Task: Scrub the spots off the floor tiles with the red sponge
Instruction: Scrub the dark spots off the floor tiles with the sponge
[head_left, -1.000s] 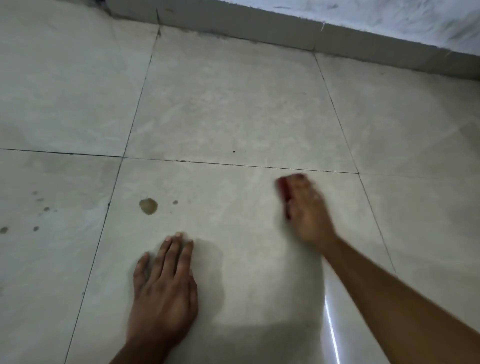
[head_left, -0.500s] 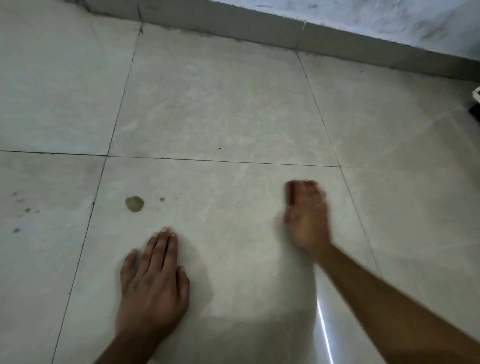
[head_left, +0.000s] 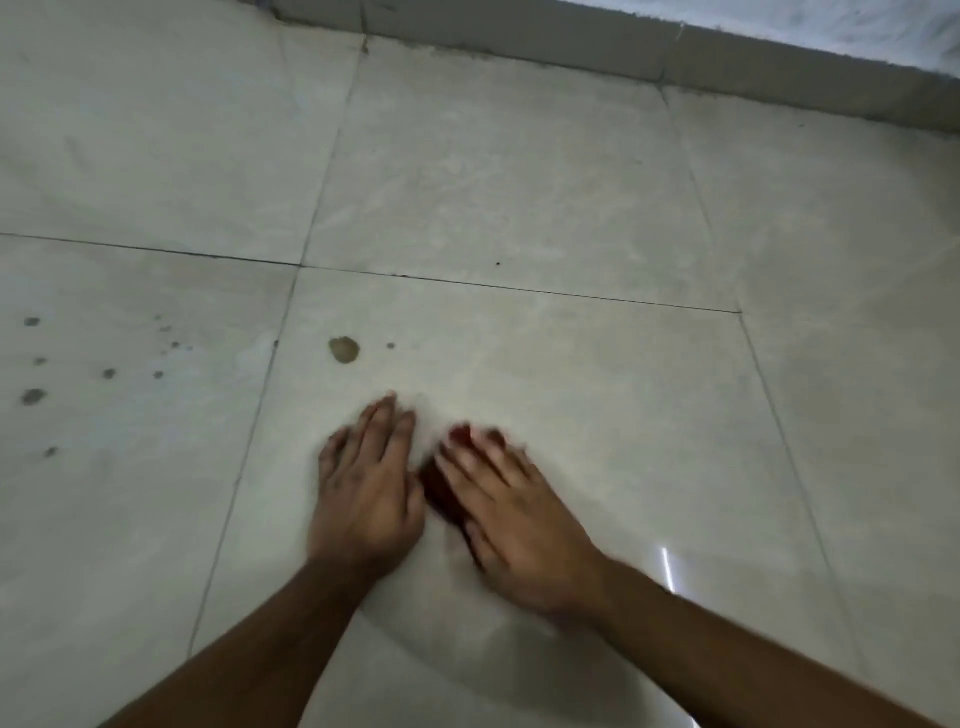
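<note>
- Red sponge is lying on the floor tiles, mostly covered by the right hand; only a dark red strip along the hand's left edge and a small red patch near the fingertips are showing.
- Right hand is pressing down on the sponge with fingers stretched out flat over it, not curled round it; the picture is blurred here, so the thumb's hold cannot be told.
- Left hand is resting palm down on the same tile, fingers straight and close together, holding nothing, just beside the sponge.
- Both hands are sitting side by side, nearly touching.
- One large brown spot is showing beyond the left hand's fingertips, with a tiny speck to its right.
- Several small dark spots are scattering over the neighbouring tile on the left.
- Grey skirting is running along the far edge of the floor.
</note>
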